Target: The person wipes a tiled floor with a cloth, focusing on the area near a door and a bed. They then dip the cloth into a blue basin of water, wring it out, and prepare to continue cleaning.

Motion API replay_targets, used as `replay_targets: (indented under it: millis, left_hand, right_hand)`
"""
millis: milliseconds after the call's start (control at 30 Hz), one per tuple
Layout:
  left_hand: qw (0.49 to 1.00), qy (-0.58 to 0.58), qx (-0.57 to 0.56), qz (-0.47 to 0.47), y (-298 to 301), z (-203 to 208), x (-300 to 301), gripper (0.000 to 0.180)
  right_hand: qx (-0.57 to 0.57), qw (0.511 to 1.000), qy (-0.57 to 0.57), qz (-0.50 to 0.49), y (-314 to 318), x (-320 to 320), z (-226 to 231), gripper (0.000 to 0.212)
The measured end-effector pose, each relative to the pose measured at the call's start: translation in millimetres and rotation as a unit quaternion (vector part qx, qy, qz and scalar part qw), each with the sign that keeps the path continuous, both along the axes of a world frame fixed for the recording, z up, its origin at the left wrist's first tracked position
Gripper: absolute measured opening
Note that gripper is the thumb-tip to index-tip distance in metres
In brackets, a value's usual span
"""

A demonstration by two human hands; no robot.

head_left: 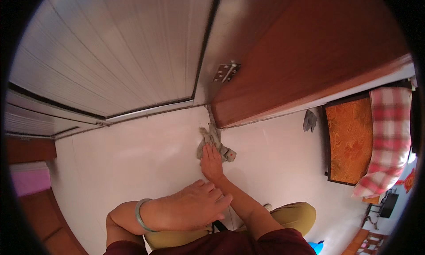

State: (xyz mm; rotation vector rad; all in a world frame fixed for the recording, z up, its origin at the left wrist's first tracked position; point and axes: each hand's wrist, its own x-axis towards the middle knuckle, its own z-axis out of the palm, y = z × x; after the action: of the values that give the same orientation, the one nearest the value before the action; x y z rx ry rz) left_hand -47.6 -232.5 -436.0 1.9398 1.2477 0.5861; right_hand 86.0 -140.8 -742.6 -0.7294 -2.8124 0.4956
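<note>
pale tiled floor [133,166], wooden door [301,56], orange bench [349,140]

rag [215,142]: grey cloth, crumpled | floor [133,162]: glossy tile | door [305,47]: smooth wood

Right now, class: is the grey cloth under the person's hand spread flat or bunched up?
Bunched up. The cloth lies crumpled in uneven folds on the pale floor by the wooden door's corner, with the right hand pressing on it.
</note>
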Motion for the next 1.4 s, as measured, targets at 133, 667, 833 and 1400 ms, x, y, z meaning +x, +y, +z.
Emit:
replay_targets:
  millis: [133, 667, 833, 1400]
  left_hand:
    - [0.993, -0.074, 0.083, 0.046, 14, -1, -6, 0.050]
    - [0.977, -0.176, -0.099, 0.071, 35, -73, -15, 0.048]
    - [0.960, -0.157, -0.154, 0.171, 31, -91, -23, 0.046]
    - [0.860, -0.135, -0.062, 0.488, 45, -218, -11, 0.034]
  right_hand:
    - [0.078, 0.996, 0.031, -0.030, 48, -58, -13, 0.049]
    - [0.062, 0.994, -0.036, -0.080, 71, -107, -18, 0.051]
    - [-0.019, 0.990, -0.109, -0.087, 39, -74, -7, 0.051]
    - [-0.008, 1.000, -0.013, 0.004, 20, -13, -8, 0.049]
